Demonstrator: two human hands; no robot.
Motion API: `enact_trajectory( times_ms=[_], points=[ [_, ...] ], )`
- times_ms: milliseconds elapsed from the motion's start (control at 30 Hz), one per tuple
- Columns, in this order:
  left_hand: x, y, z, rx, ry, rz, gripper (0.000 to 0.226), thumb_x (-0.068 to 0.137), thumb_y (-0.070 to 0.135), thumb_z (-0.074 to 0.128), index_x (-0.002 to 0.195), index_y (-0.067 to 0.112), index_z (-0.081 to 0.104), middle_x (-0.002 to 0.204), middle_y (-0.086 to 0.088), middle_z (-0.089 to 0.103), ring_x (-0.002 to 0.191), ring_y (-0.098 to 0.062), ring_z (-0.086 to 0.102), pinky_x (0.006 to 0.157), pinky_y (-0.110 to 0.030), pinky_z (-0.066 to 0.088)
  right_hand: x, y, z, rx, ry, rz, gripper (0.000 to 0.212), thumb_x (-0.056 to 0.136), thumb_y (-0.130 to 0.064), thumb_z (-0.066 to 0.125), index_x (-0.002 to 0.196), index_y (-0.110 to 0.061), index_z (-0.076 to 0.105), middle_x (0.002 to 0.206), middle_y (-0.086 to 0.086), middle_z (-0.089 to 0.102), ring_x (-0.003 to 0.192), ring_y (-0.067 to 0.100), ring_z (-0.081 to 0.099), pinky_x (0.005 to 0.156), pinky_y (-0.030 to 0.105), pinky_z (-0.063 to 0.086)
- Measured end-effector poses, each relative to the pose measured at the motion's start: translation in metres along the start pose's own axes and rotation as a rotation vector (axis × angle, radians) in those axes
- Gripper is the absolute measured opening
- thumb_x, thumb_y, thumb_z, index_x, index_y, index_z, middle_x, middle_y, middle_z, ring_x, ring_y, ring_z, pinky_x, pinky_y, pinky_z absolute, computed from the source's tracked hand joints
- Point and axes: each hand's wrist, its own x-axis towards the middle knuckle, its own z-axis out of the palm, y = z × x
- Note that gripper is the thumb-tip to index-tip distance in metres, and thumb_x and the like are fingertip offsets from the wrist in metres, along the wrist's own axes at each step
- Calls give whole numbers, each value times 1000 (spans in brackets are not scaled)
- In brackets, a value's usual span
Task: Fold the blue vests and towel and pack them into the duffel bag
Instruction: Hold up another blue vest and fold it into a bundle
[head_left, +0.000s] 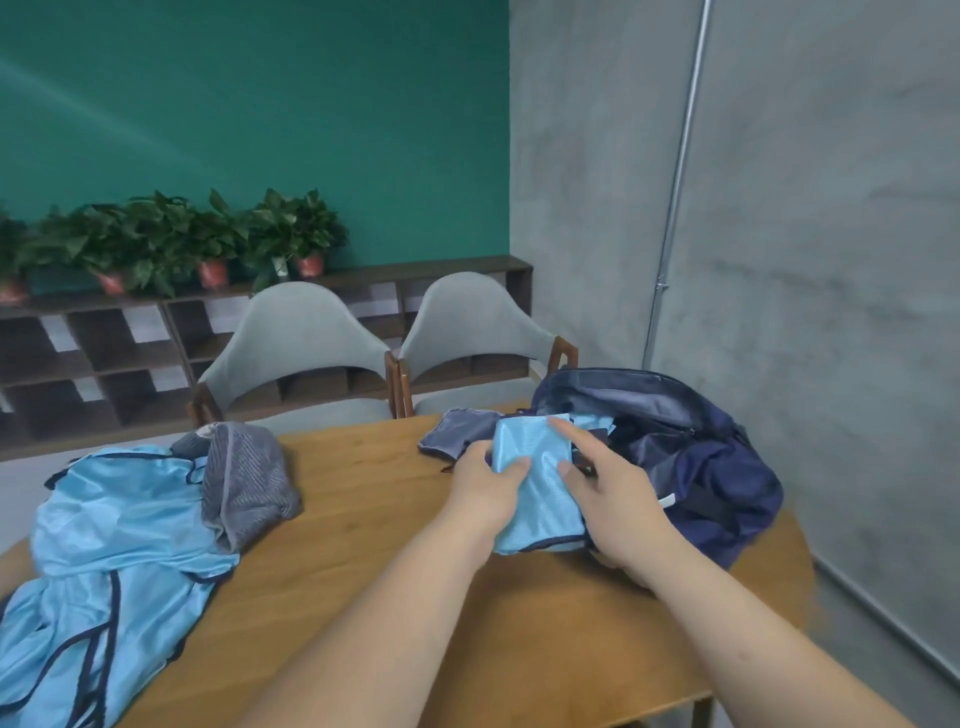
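The wooden table (363, 509) bears loose blue vests (119, 540) and a grey towel (244, 478) left, a duffel bag (701, 467) right.

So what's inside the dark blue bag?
The bag is open, showing grey lining and a bit of light blue cloth. The left hand grips and the right hand presses a folded vest at its mouth, hiding whatever lies deeper.

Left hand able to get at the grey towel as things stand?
Likely yes once freed: bare table lies between the left hand and the grey towel, which lies uncovered, partly on the unfolded vests. For now that hand grips the folded vest.
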Motion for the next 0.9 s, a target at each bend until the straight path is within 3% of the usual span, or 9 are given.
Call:
enact_trajectory(
  times_ms=[100, 267, 367, 433, 500, 600, 667, 800, 900],
  points=[
    [24, 4, 14, 77, -37, 24, 26, 101, 38, 66, 124, 28, 60, 115, 5, 70, 99, -17, 69, 76, -32, 58, 20, 16, -8, -69, 34, 38, 31, 106, -29, 56, 125, -50, 69, 104, -9, 68, 84, 8, 62, 79, 26, 48],
    [53, 11, 39, 337, -165, 200, 30, 107, 48, 49, 127, 28, 61, 120, 7, 69, 106, -16, 66, 97, -44, 55, 50, 45, -27, 15, 83, 156, 32, 104, -19, 60, 114, -46, 74, 65, -5, 56, 57, 11, 41, 60, 31, 40],
    [69, 8, 45, 715, -242, 395, 39, 111, 46, 32, 135, 28, 57, 127, 2, 68, 117, -24, 63, 101, -45, 50, 62, 64, -40, 15, 84, 218, 33, 104, -17, 59, 114, -43, 75, 84, 9, 73, 68, 15, 53, 66, 34, 48],
    [81, 6, 47, 1038, -225, 617, 38, 111, 35, 31, 139, 26, 55, 139, -1, 63, 135, -26, 53, 114, -46, 38, 69, 78, -50, -23, 67, 256, 32, 104, -15, 58, 115, -40, 75, 98, 13, 76, 73, 16, 56, 67, 29, 50],
    [93, 5, 49, 1349, -239, 730, 45, 107, 27, 37, 150, 20, 48, 155, -3, 52, 153, -23, 32, 128, -46, 12, 75, 90, -57, -96, 25, 293, 30, 105, -15, 58, 119, -36, 75, 87, 8, 76, 67, 12, 52, 60, 22, 46],
    [107, 9, 46, 1638, -302, 723, 45, 104, 30, 42, 146, 18, 55, 150, -5, 55, 147, -25, 37, 129, -50, -9, 84, 100, -63, -162, -40, 327, 28, 105, -18, 59, 123, -34, 75, 69, -8, 64, 59, 13, 49, 58, 23, 44],
    [110, 12, 43, 1717, -357, 734, 40, 106, 33, 42, 137, 20, 63, 139, -4, 61, 138, -26, 45, 129, -50, -7, 91, 100, -64, -141, -59, 335, 28, 105, -18, 60, 122, -34, 76, 74, -9, 66, 63, 18, 57, 61, 25, 46],
    [109, 12, 32, 1756, -515, 790, 34, 106, 38, 44, 116, 22, 72, 117, -2, 69, 114, -26, 56, 126, -48, 13, 111, 92, -60, -27, -103, 376, 27, 105, -14, 58, 114, -31, 77, 65, -1, 56, 56, 14, 39, 53, 24, 36],
    [103, 14, 27, 1756, -614, 764, 34, 106, 38, 42, 105, 21, 72, 104, -4, 71, 98, -27, 58, 112, -45, 32, 132, 87, -52, 29, -69, 428, 25, 105, -9, 58, 114, -22, 78, 92, 5, 70, 75, 14, 56, 65, 17, 46]
  ],
)
